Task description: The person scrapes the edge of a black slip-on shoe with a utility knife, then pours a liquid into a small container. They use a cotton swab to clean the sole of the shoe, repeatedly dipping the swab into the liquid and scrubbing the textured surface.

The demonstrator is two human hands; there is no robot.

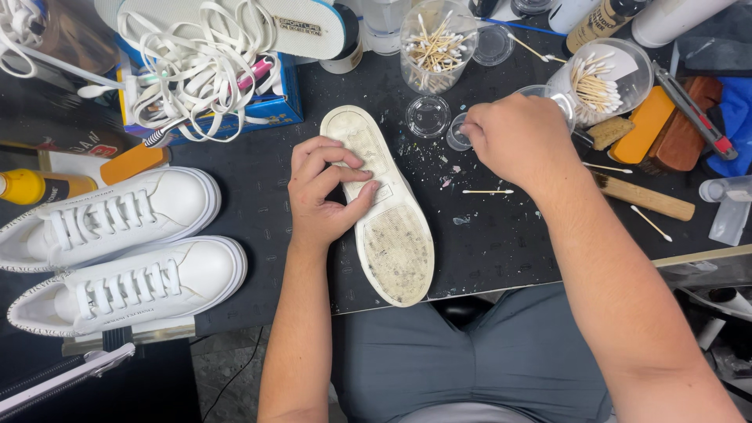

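upturned white shoe point(389, 227) under left hand point(325, 192), fingers grasping it; right hand point(517, 141) clenched beside blue box point(270, 110).

Right hand point(517, 139) hides fingers, perhaps pinching small clear cup point(458, 133).

Dirty off-white sole point(388, 227), black paint-flecked mat point(486, 227), two white sneakers point(117, 251), perhaps leather.
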